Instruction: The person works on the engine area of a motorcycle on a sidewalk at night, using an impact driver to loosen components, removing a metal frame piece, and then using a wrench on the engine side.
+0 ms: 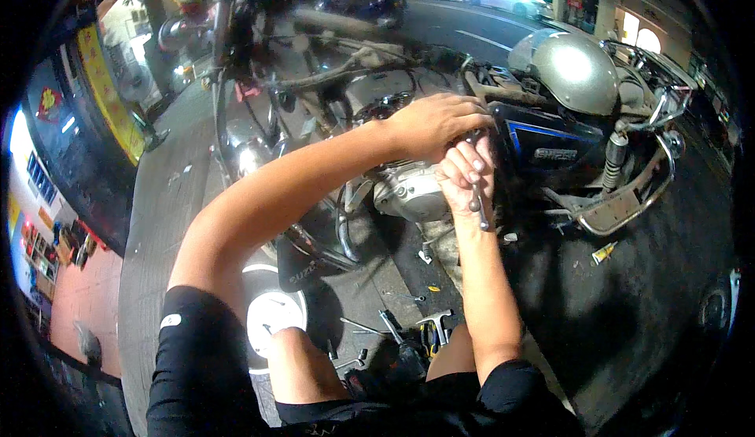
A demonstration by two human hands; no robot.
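My right hand is closed round a slim metal wrench handle, whose rounded lower end sticks out below the fingers. Just above it, my left hand curls its fingers down over the handle's upper end; what exactly they grip is hidden. Both hands are close against the engine of a partly stripped motorcycle. A pale metal engine cover shows below my left wrist. The part that the wrench meets is out of sight behind my hands.
A silver helmet rests on the motorcycle's rear. Between my knees lie a claw hammer, a spanner and several other tools on the pavement. A white bucket stands by my left knee. A yellow tube lies at right.
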